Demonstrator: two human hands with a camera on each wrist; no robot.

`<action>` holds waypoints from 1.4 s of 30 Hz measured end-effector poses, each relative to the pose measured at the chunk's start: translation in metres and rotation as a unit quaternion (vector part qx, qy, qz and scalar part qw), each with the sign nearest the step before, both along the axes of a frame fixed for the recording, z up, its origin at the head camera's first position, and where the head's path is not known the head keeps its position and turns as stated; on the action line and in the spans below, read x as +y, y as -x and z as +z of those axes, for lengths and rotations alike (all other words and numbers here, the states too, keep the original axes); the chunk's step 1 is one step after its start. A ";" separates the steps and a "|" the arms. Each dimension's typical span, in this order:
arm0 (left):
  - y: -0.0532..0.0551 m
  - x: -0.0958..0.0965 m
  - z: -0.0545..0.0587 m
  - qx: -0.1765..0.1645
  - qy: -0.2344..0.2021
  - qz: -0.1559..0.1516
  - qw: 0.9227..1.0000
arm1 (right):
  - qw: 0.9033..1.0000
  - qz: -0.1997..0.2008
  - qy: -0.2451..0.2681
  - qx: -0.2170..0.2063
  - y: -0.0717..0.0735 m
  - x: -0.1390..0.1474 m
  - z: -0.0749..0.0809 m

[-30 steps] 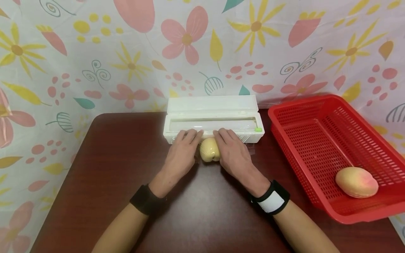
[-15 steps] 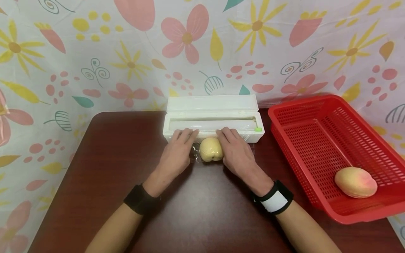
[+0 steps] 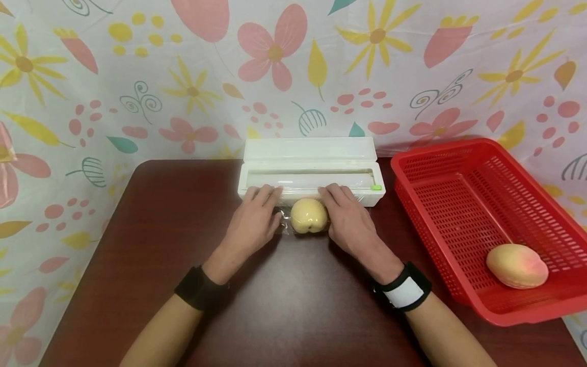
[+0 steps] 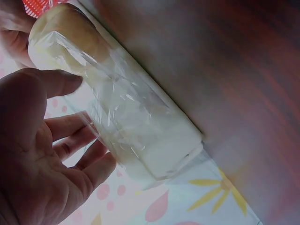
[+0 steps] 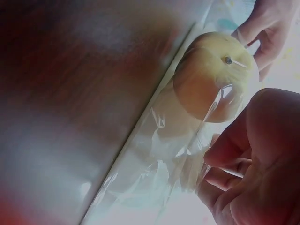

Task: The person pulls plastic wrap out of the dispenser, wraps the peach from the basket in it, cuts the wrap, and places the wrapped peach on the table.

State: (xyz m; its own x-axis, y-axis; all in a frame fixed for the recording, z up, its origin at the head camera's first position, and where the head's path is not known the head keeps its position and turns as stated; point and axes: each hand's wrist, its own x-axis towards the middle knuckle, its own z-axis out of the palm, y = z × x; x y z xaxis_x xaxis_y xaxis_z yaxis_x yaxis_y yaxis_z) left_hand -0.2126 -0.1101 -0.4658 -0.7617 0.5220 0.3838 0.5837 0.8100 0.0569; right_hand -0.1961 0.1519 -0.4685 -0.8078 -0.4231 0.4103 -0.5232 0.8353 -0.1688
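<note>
A pale yellow apple (image 3: 309, 215) lies on clear plastic wrap (image 4: 126, 103) in front of a white cling film box (image 3: 367, 199), whose lid (image 3: 310, 149) is raised. A film roll (image 3: 312, 180) lies inside the box. My left hand (image 3: 249, 221) is left of the apple, fingertips resting on the box's front edge over the film; its thumb stands apart from the fingers in the left wrist view. My right hand (image 3: 350, 219) is close to the apple's right side, fingertips on the same edge. The right wrist view shows its thumb (image 5: 225, 145) beside the film.
A red perforated basket (image 3: 440, 224) stands on the right, holding a peach (image 3: 517, 265). A green slider (image 3: 376, 187) sits at the box's right end. The dark brown table (image 3: 160, 229) meets a flower-patterned cloth (image 3: 192, 61) at the back.
Both hands have slid outward along the box's front edge, the left to the left and the right to the right. More of the apple and of the film beside it is visible.
</note>
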 end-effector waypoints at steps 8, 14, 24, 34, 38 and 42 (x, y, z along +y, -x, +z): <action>-0.001 -0.007 0.000 -0.003 -0.003 0.005 1.000 | 1.000 0.007 0.015 -0.001 0.001 0.005 0.001; -0.002 -0.012 0.002 -0.005 -0.005 0.014 1.000 | 1.000 0.017 0.024 0.000 0.001 0.012 0.001; -0.003 -0.012 0.006 0.000 0.014 0.015 1.000 | 0.999 0.025 0.027 -0.003 0.002 0.022 0.001; -0.005 -0.013 0.006 -0.005 0.015 0.025 1.000 | 0.999 0.037 0.035 0.001 0.002 0.028 -0.002; -0.005 -0.013 0.005 0.006 0.008 0.020 1.000 | 0.999 0.036 0.036 0.004 0.001 0.029 -0.002; -0.005 -0.013 0.004 0.010 0.003 0.018 1.000 | 0.999 0.031 0.041 0.000 0.000 0.031 -0.002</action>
